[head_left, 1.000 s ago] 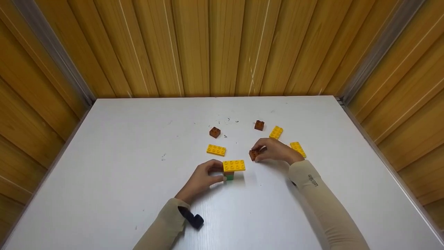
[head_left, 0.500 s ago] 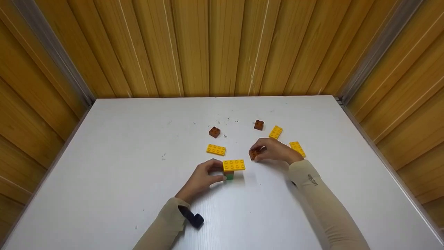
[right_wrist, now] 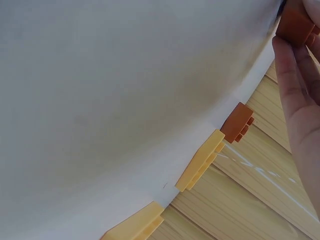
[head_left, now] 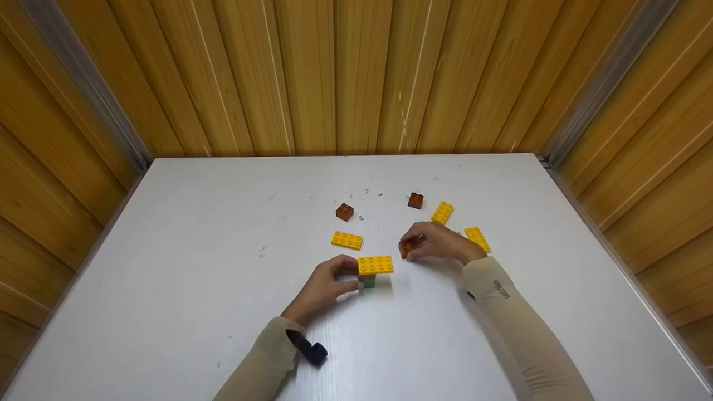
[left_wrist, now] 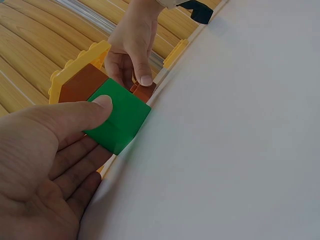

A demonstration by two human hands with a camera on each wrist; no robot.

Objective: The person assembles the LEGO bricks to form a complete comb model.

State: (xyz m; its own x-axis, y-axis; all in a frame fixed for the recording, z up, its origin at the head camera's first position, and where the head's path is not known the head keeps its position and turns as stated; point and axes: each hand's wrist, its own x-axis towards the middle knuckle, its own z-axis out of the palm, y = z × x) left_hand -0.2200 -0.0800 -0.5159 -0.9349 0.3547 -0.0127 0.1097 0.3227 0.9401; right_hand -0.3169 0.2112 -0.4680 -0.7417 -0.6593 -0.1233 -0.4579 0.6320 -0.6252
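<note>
My left hand [head_left: 328, 283] grips a small stack between thumb and fingers. At its bottom is a green brick [left_wrist: 120, 117], a brown brick [left_wrist: 84, 84] sits on that, and a yellow plate [head_left: 375, 264] with studs lies across the top, jutting out to the right. To the right of the stack, my right hand [head_left: 437, 240] pinches a brown brick [head_left: 405, 249] by its sides, low over the white table. Fingers cover part of this brick in the head view; the right wrist view has the same brown brick [right_wrist: 296, 24] at its upper right corner.
Beyond the hands lie two loose brown bricks, a left one [head_left: 345, 211] and a right one [head_left: 415, 200]. Yellow plates lie behind the stack [head_left: 347, 240], behind the right hand [head_left: 443, 213] and beside its wrist [head_left: 477, 239]. Wood-patterned walls enclose the white table [head_left: 167, 267].
Almost nothing differs. My right hand and the brown brick it pinches have shifted very slightly to the left; the left hand keeps its hold on the stack.
</note>
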